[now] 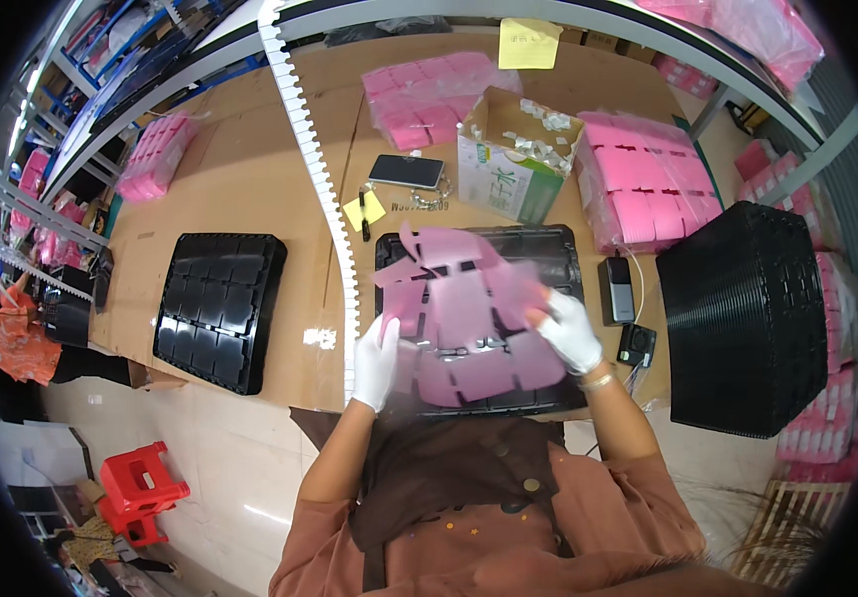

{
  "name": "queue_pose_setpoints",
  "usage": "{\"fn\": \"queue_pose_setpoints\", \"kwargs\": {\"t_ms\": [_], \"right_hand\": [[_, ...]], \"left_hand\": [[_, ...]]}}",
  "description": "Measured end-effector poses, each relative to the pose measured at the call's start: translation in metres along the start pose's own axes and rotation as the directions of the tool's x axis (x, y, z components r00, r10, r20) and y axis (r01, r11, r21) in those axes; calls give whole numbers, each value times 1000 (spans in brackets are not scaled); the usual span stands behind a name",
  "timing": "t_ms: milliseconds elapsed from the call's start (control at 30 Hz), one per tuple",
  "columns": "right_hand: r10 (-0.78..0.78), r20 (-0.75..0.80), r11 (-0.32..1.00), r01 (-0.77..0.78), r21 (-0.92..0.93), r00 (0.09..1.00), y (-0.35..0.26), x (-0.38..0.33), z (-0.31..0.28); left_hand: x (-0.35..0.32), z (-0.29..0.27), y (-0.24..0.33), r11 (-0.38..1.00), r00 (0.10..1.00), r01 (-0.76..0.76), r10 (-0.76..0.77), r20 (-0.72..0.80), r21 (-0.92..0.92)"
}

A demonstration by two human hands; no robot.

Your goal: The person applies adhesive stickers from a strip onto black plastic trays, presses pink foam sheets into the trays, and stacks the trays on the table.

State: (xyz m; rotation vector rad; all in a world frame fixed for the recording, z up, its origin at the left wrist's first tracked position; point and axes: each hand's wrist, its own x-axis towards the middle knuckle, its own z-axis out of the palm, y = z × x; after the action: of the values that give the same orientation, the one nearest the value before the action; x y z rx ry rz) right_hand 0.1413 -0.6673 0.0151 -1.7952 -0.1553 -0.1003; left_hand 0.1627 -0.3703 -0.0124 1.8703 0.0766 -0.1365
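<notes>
Two white-gloved hands hold a flat pink die-cut carton blank (pixel 464 318) above a black moulded tray (pixel 563 249) that lies on the brown tabletop (pixel 240 189) in front of the person. The left hand (pixel 376 360) grips the blank's lower left edge, fingers closed on it. The right hand (pixel 568 328) clasps the right side, thumb and fingers pinched over a flap. The blank is blurred, so its exact folds are hard to make out; it seems partly unfolded, with tabs sticking up at the top left.

A second black tray (pixel 220 308) lies well to the left on the tabletop, apart from the first. Between the two runs a long white toothed strip (pixel 319 169), from the far edge toward the person. Beyond the near tray lie a dark phone (pixel 406 170), a yellow sticky note (pixel 364 209) and a black pen (pixel 363 217) touching the note. Just right of the phone stands an open cardboard box (pixel 513 159) filled with small white pieces. Bagged stacks of pink blanks (pixel 648 189) rest to the right of that box, and another bag (pixel 429 95) lies behind it. A tall stack of black trays (pixel 747 318) stands at the right edge, with a small black device (pixel 617 284) between it and the near tray.
</notes>
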Motion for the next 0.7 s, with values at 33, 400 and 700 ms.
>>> {"fn": "queue_pose_setpoints", "kwargs": {"t_ms": [33, 400, 700], "right_hand": [[59, 3, 998, -59, 7, 998, 7, -11, -13], [484, -138, 796, -370, 478, 864, 57, -41, -40], [209, -161, 740, -48, 671, 965, -36, 28, -59]], "left_hand": [[0, 3, 3, 1000, 1000, -2, 2, -2, -6], [16, 9, -3, 910, 933, 327, -268, 240, -254], [51, 0, 68, 926, 975, 86, -2, 222, -368]]}}
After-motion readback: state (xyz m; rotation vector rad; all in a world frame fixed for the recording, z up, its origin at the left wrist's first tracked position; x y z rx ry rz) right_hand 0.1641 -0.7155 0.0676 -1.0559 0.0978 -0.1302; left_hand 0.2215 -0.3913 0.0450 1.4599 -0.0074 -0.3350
